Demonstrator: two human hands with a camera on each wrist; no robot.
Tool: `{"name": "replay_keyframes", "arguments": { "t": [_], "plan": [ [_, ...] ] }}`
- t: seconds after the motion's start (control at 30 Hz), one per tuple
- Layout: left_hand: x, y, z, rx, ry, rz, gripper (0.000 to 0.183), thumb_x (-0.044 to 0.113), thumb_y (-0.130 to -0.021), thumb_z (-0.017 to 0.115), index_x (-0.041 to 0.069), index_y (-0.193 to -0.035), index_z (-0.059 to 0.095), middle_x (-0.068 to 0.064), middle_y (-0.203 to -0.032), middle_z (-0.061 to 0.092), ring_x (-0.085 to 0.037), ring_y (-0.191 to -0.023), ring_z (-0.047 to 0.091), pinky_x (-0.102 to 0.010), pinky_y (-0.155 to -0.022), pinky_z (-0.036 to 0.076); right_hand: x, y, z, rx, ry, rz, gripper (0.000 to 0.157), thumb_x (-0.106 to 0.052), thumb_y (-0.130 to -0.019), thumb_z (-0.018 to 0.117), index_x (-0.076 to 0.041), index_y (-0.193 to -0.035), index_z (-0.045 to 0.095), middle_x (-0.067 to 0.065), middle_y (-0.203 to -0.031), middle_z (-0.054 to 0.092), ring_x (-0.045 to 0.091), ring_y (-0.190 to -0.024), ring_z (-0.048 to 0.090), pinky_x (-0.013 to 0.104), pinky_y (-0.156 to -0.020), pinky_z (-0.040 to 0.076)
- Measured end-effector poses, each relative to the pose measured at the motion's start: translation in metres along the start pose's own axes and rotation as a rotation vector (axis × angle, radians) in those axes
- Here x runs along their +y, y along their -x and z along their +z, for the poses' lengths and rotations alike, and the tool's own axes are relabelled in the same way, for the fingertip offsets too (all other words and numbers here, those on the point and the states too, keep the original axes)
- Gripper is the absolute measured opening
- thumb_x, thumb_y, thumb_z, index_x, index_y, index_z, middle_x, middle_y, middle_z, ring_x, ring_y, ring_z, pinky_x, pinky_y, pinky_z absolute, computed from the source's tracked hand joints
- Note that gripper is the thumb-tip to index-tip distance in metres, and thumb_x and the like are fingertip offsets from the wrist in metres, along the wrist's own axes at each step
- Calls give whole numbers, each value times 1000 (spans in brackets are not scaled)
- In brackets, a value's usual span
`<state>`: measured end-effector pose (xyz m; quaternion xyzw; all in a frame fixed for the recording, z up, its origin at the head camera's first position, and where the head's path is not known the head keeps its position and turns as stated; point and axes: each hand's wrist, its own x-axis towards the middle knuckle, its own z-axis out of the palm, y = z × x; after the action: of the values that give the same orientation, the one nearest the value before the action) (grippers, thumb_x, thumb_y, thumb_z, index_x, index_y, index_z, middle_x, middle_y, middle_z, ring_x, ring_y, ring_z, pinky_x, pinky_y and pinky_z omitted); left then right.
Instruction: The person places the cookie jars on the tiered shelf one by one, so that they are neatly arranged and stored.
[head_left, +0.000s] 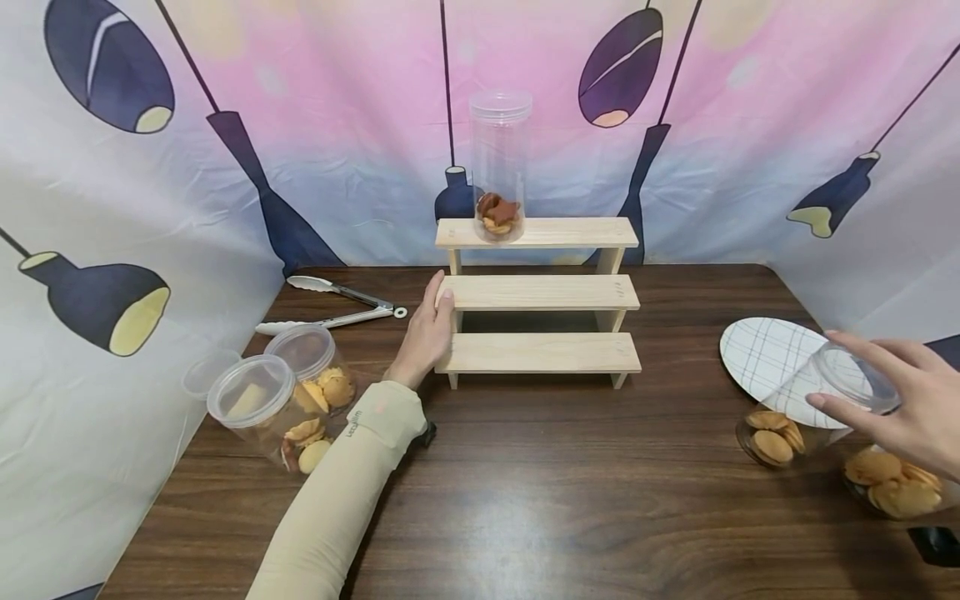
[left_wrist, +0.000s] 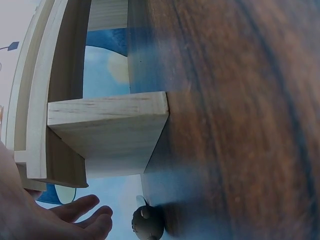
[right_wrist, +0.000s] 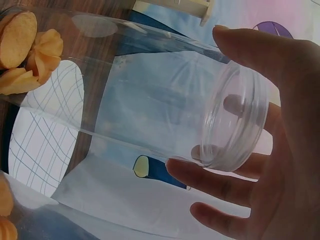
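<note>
A three-tier wooden shelf (head_left: 540, 292) stands at the middle back of the table. My left hand (head_left: 423, 337) rests at its left end, thumb on the end of the middle step; in the left wrist view its other visible fingers hang relaxed beside the side panel. Far to the right, my right hand (head_left: 918, 408) spreads its fingers around the lid (right_wrist: 235, 120) of a tall clear jar (right_wrist: 150, 95). Golden cookies (head_left: 772, 437) lie in that jar's bottom. Another clear jar (head_left: 501, 167), with brown and golden cookies low inside, stands on the top step.
Metal tongs (head_left: 345, 312) lie left of the shelf. Lidded cookie jars (head_left: 251, 396) group at the left. A white checked plate (head_left: 757, 354) lies at the right, partly behind the jar. More cookies (head_left: 896, 483) show in a second right-hand jar. Printed cloth (head_left: 360, 167) hangs behind.
</note>
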<state>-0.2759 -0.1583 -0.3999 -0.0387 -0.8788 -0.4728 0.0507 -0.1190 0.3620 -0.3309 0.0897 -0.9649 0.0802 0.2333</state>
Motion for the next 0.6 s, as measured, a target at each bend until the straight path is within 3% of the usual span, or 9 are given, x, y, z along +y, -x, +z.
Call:
{"name": "replay_keyframes", "arguments": {
  "t": [0.6],
  "plan": [
    [-1, -1, 1, 9, -5, 10, 58, 64, -102, 17, 47, -158, 10, -8, -163, 28, -34, -148, 27, -56, -117, 26, 0, -1, 2, -26, 24, 17, 90, -64, -86, 66, -6, -151, 40, 39, -120, 45, 55, -108, 42, 70, -79, 38]
  ]
}}
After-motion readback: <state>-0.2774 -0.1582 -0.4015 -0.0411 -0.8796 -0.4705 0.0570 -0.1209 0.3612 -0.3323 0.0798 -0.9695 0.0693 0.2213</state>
